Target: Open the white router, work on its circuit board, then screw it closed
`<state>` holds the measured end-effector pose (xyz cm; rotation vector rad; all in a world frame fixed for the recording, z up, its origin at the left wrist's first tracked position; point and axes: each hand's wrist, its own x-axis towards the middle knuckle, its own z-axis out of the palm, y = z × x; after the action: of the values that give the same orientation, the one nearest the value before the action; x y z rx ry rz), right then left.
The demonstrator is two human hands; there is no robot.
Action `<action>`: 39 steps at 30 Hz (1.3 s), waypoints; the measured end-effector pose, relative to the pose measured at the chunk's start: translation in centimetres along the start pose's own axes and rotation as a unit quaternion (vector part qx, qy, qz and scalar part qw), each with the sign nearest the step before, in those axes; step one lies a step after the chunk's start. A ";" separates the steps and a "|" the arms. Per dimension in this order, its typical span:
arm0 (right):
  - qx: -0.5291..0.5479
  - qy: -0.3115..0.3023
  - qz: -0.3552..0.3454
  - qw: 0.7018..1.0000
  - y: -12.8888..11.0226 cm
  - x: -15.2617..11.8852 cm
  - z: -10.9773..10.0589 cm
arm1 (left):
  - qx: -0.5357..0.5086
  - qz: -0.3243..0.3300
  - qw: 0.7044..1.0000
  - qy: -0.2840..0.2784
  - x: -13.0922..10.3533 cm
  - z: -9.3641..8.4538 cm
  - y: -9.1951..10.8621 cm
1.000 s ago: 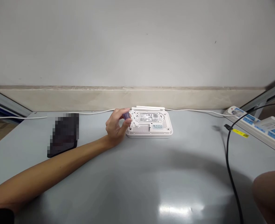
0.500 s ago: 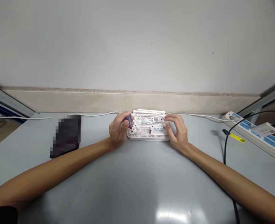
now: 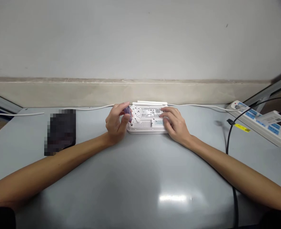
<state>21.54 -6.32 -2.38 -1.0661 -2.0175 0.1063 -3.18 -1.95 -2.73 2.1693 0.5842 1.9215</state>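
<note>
A white router (image 3: 144, 124) lies on the table with its vented, labelled underside facing up. Its white antennas (image 3: 150, 103) are along the far edge. My left hand (image 3: 116, 124) is closed around a small screwdriver (image 3: 128, 111) with a see-through purple handle. The screwdriver is tilted, and its lower end is at the round hole in the router's near left corner. At the router's right end, my right hand (image 3: 176, 123) holds it, thumb and bent fingers on the underside beside the printed label (image 3: 151, 112).
On the left lies a dark, blurred-out object (image 3: 61, 132). A white power strip (image 3: 264, 122) with blue sockets and a plugged-in adapter stands at the right. A black cable (image 3: 228, 140) with a yellow tag runs under my right forearm. A white cable (image 3: 200, 106) follows the wall.
The view has shifted, so everything sits higher in the picture. My right hand's fingers have moved further in over the router's underside. The screwdriver leans a little more to the left.
</note>
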 end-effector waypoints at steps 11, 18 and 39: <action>0.006 -0.005 0.001 1.000 0.1 -0.1 0.1 | -0.024 -0.012 0.999 0.025 0.2 -0.1 -0.3; 0.006 -0.005 -0.004 1.000 0.2 -0.1 0.2 | 0.025 -0.041 0.999 0.023 0.3 -0.3 0.2; 0.008 -0.006 -0.005 1.000 0.4 -0.2 0.1 | -0.032 -0.045 0.998 0.032 0.8 -0.2 0.3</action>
<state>21.74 -6.16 -2.75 -1.0486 -2.0299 0.1241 -3.23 -1.96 -1.83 2.0142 0.6124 1.9407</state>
